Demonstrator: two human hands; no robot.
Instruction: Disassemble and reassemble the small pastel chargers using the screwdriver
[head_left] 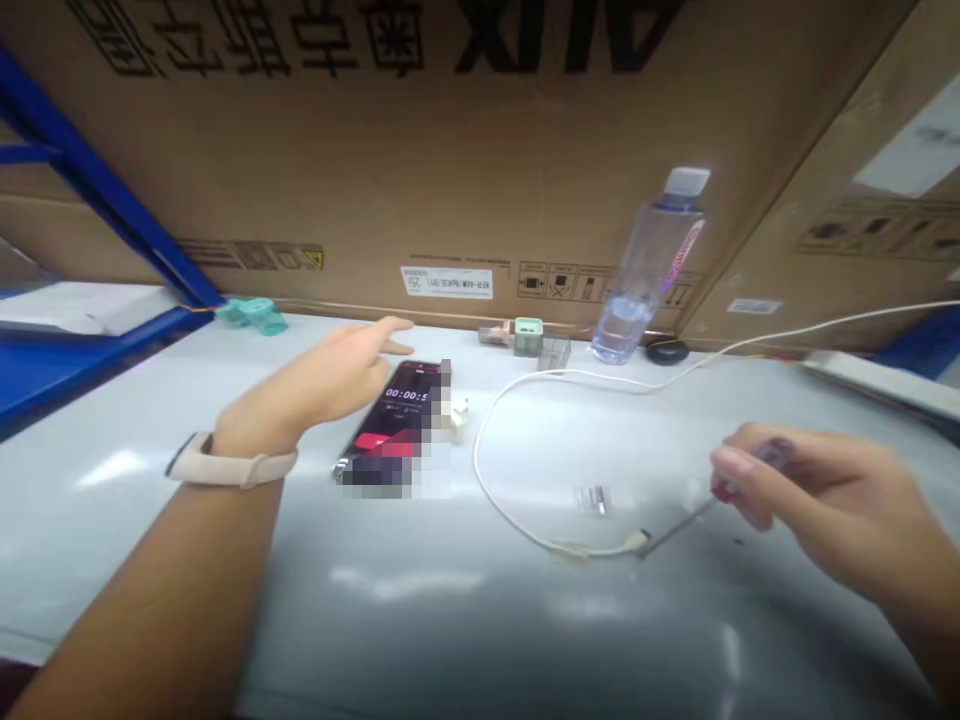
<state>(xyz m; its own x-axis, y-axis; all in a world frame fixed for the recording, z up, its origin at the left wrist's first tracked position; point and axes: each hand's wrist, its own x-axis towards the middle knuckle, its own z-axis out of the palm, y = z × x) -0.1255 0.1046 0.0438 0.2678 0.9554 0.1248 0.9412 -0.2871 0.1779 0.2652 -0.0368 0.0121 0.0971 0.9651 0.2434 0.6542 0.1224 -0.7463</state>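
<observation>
My left hand (341, 372), with a pale band on its wrist, reaches past the left side of a smartphone (397, 405). Its fingers are stretched out and hold nothing. The phone's dark screen shows a timer and a red button; pixelation hides its right edge. My right hand (817, 490) grips a screwdriver (682, 525) by its clear and red handle. The shaft points down left, its tip close to the end of a white cable (484, 470); I cannot tell whether they touch. A small clear piece with metal in it (596, 500) lies inside the cable's curve.
A small white block (457, 418) lies right of the phone. Along the back stand a green and clear case (528, 337), a water bottle (634, 290) and a black round object (667, 351). Large cardboard boxes (450, 160) wall the table's back. A teal item (255, 315) lies at left.
</observation>
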